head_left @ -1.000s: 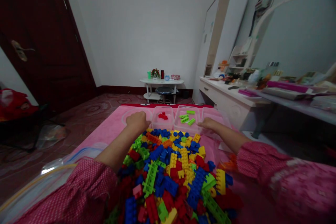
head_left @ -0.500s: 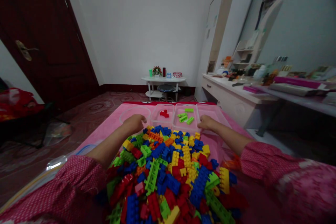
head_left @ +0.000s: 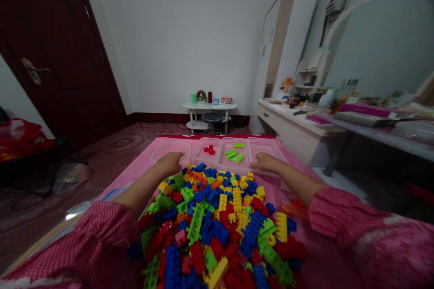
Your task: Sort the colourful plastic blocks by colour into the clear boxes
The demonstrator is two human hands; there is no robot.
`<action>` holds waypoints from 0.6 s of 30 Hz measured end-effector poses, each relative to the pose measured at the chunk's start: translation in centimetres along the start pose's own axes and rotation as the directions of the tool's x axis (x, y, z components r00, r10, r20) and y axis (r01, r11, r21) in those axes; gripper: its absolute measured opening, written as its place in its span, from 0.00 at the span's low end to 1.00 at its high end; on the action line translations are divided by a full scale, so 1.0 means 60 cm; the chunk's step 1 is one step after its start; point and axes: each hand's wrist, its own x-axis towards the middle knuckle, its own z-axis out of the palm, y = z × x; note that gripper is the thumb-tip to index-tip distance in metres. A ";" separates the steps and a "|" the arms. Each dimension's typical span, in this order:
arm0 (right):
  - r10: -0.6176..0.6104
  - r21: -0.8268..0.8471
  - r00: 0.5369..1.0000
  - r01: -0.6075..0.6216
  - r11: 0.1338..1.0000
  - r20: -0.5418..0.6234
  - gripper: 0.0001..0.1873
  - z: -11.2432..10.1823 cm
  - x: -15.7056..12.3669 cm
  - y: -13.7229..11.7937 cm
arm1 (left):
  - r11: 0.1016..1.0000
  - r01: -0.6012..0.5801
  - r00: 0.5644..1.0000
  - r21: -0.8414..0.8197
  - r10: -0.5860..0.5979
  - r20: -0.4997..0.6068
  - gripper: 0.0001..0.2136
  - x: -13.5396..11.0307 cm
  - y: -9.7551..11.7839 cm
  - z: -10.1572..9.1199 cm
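Head view: from my remote post I see a big heap of toy bricks (head_left: pixel 217 221), red, blue, yellow, green and orange, filling the lower middle of the frame on a pink cloth (head_left: pixel 134 169). Just beyond it, across the center, see-through containers stand in a row. From left to right come a round tub (head_left: pixel 169 146), a box with red bricks (head_left: pixel 202 160), a box with green bricks (head_left: pixel 226 166) and a right-hand box (head_left: pixel 266 145).

The person's left hand (head_left: pixel 171 162) overlaps the tub's near edge, fingers curled; I cannot tell whether they pinch the rim or only rest there. The right hand (head_left: pixel 266 162) is at the near side of the right-hand box, fingers loosely bent, tips close to the corner beside the green bricks' box. Whether they grip that edge, I cannot tell.

To handle these containers well, I would judge, the touch should be light and low, since thin plastic may flex or slide on soft cloth. Even pressure from both sides should keep the row straight, and the wrists should clear the heap's far edge so that no bricks tumble.
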 end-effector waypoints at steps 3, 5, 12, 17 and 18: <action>-0.044 0.005 0.998 0.044 0.999 -0.055 0.18 -0.026 -0.061 -0.005 | 1.000 -0.022 0.995 0.011 0.023 -0.096 0.28 -0.025 0.008 -0.015; -0.106 0.020 0.991 0.108 0.994 -0.088 0.16 -0.040 -0.121 -0.004 | 0.997 -0.071 0.986 -0.018 0.067 -0.153 0.25 -0.049 0.021 -0.026; -0.034 0.017 0.963 0.041 0.999 -0.269 0.20 -0.029 -0.309 0.056 | 0.953 -0.242 0.968 -0.184 0.223 -0.117 0.17 -0.137 0.093 -0.022; -0.029 0.066 0.998 0.032 0.997 -0.051 0.21 0.011 -0.321 0.080 | 0.933 -0.265 0.964 -0.244 0.255 -0.072 0.17 -0.158 0.113 0.014; -0.055 0.082 0.998 0.056 0.995 -0.022 0.19 0.011 -0.316 0.077 | 0.931 -0.264 0.965 -0.252 0.255 -0.065 0.17 -0.159 0.113 0.020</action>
